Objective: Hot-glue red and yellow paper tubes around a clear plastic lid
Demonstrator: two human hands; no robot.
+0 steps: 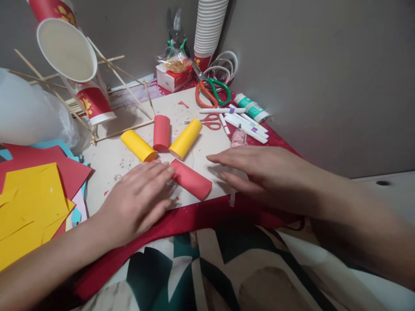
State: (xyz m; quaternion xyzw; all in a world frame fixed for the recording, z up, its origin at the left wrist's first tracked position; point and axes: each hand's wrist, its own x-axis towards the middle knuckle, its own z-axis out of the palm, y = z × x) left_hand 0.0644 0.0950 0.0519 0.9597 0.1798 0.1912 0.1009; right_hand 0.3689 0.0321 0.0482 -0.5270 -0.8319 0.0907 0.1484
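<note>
My left hand [139, 198] lies flat on a beige board [106, 164], fingertips touching the near end of a red paper tube [192, 179]. My right hand [256, 172] hovers flat just right of that tube, fingers spread and holding nothing. Beyond lie a yellow tube [138, 145], an upright-pointing red tube [161, 132] and a second yellow tube [186, 138], fanned around a clear round disc [191, 159].
Yellow and red paper sheets [29, 203] lie at left. Paper cups on a skewer frame [78, 65] stand at back left. A cup stack [209, 30], scissors [212, 93], white glue sticks [243, 121] and a paint tube [251, 106] sit by the grey wall.
</note>
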